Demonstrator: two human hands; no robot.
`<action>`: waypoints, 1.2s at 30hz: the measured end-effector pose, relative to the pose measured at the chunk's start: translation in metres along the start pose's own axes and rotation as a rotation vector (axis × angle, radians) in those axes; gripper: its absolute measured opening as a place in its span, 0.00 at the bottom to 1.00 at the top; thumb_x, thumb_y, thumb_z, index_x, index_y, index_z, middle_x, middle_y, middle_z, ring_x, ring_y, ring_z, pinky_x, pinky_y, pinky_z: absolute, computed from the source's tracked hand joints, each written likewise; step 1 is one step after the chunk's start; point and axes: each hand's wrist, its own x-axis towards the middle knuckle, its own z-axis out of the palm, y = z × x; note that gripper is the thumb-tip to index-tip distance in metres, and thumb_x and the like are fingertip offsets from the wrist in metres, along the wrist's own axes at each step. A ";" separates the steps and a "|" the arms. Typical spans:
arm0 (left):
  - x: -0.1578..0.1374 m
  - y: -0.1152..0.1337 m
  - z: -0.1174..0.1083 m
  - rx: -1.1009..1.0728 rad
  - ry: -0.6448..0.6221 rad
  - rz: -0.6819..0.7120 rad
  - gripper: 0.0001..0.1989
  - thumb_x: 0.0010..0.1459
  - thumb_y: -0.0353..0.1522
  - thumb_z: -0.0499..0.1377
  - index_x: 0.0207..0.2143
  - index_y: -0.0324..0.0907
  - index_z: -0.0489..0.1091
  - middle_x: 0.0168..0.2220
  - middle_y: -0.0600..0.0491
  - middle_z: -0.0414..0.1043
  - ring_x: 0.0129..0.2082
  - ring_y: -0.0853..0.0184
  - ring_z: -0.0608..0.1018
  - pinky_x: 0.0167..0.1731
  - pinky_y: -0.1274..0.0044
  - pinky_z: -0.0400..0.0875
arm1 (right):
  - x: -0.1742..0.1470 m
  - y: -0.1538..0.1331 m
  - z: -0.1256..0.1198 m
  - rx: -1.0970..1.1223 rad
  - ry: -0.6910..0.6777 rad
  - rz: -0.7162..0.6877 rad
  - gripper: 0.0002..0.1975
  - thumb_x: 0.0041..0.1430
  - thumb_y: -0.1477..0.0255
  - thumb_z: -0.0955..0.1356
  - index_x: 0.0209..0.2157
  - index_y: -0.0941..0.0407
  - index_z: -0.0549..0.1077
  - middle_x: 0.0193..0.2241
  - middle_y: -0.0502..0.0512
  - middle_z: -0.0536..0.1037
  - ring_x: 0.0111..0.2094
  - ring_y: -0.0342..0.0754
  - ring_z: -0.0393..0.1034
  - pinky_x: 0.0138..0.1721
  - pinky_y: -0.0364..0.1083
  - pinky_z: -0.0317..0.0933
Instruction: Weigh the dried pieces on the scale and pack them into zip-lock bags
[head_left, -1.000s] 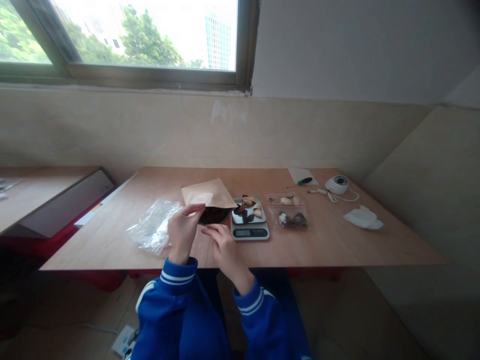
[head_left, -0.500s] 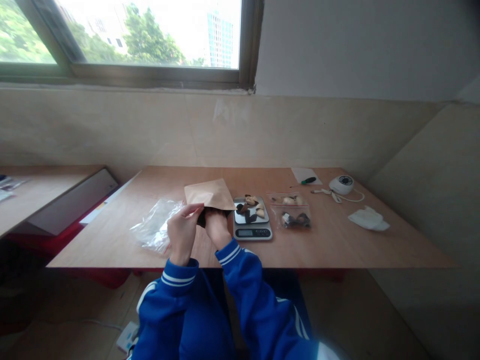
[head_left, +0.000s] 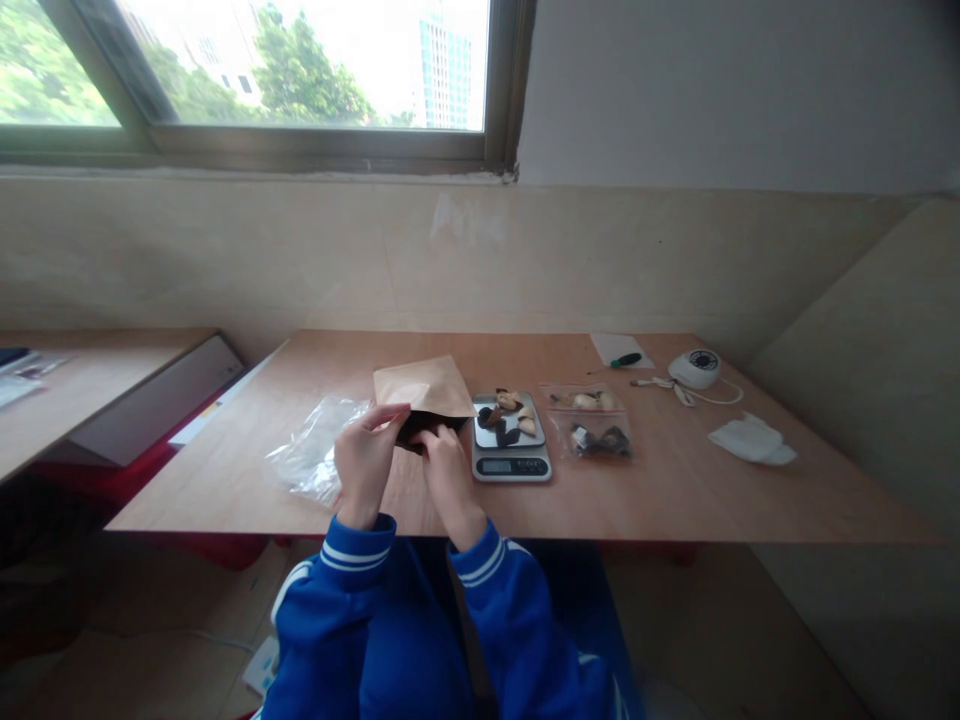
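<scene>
A brown kraft paper bag (head_left: 424, 385) lies tilted toward me, its dark mouth open. My left hand (head_left: 369, 455) pinches the left edge of that mouth between thumb and fingers. At the opening is my right hand (head_left: 448, 475), its fingers curled and partly hidden in the bag's shadow; whatever they hold does not show. Just right of the bag stands a digital kitchen scale (head_left: 514, 467). On its plate rest several curved dried-looking pieces (head_left: 508, 415), some pale, some dark. A crumpled clear plastic bag (head_left: 311, 455) lies left of my left hand.
Two zip bags, one with pale pieces (head_left: 592, 400) and one with dark pieces (head_left: 604, 440), lie right of the scale. Farther right are a green-handled screwdriver (head_left: 626, 360), a white dome camera (head_left: 694, 368) with its cable and a crumpled white bag (head_left: 752, 440).
My right hand has drawn partly back out of the paper bag, toward me and to the right. My left hand keeps its pinch on the bag's edge. The view has shifted slightly.
</scene>
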 end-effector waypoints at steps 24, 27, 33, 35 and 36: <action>-0.002 -0.003 -0.001 -0.004 -0.054 -0.026 0.07 0.51 0.38 0.61 0.31 0.50 0.78 0.32 0.58 0.81 0.35 0.63 0.81 0.35 0.76 0.73 | 0.036 0.118 -0.094 -0.073 0.236 0.210 0.16 0.48 0.85 0.61 0.33 0.59 0.77 0.34 0.58 0.81 0.37 0.51 0.75 0.44 0.50 0.66; -0.002 -0.005 0.000 -0.013 -0.061 -0.010 0.07 0.52 0.38 0.60 0.31 0.49 0.78 0.32 0.58 0.81 0.34 0.63 0.81 0.34 0.77 0.73 | 0.031 0.119 -0.088 -0.218 0.189 0.131 0.16 0.49 0.85 0.62 0.34 0.57 0.77 0.36 0.57 0.80 0.40 0.51 0.73 0.46 0.50 0.63; -0.003 -0.006 0.001 -0.011 -0.065 -0.011 0.07 0.51 0.37 0.61 0.31 0.50 0.78 0.32 0.59 0.81 0.33 0.64 0.81 0.34 0.77 0.73 | 0.017 0.112 -0.079 -0.568 0.290 0.235 0.07 0.55 0.78 0.66 0.36 0.57 0.73 0.38 0.60 0.73 0.43 0.57 0.66 0.43 0.53 0.57; -0.003 -0.006 0.002 -0.014 -0.065 -0.015 0.07 0.51 0.37 0.61 0.31 0.50 0.78 0.33 0.59 0.81 0.33 0.64 0.81 0.33 0.77 0.73 | 0.015 0.110 -0.075 -0.618 0.286 0.243 0.04 0.57 0.76 0.65 0.34 0.56 0.72 0.37 0.60 0.72 0.43 0.57 0.65 0.43 0.53 0.56; -0.003 -0.006 0.002 -0.016 -0.064 -0.014 0.07 0.51 0.38 0.61 0.31 0.50 0.78 0.33 0.59 0.81 0.33 0.64 0.81 0.33 0.77 0.72 | 0.014 0.109 -0.073 -0.628 0.275 0.231 0.04 0.57 0.76 0.65 0.34 0.56 0.71 0.37 0.60 0.72 0.42 0.56 0.64 0.43 0.53 0.55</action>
